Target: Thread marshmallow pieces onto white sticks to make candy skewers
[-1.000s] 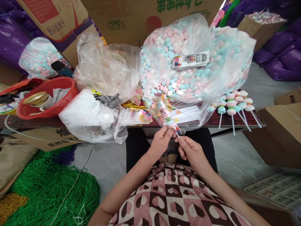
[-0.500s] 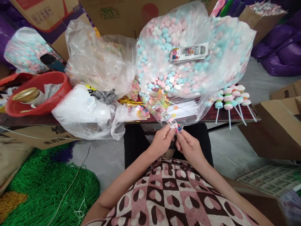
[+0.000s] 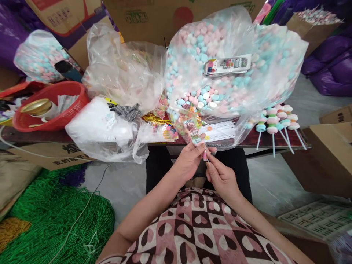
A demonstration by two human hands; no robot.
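My left hand (image 3: 189, 159) is closed round the gathered neck of a printed clear plastic candy bag (image 3: 194, 134). Pale pieces show inside the bag, partly behind the fingers. My right hand (image 3: 221, 174) pinches at the pink lower tip of the same bag, just below the left fingers; whether it also holds a tie is too small to see. Beyond my hands lies a bundle of white sticks (image 3: 220, 130). Candy skewers (image 3: 272, 119) of pastel marshmallows and gummy rings rest at the table's right end.
A big clear bag of marshmallows (image 3: 187, 40) carries a stack of printed wrappers (image 3: 228, 66). To the left are a plastic bag (image 3: 101, 128), a red basket (image 3: 79, 97) and a grey knitted cloth (image 3: 126, 111). Cardboard boxes (image 3: 321, 157) stand right; green cords (image 3: 68, 212) cover the floor left.
The bag's end, held flat between both hands before, is now bunched together. My left fingers have closed round it, and my right hand has shifted slightly down to the tip.
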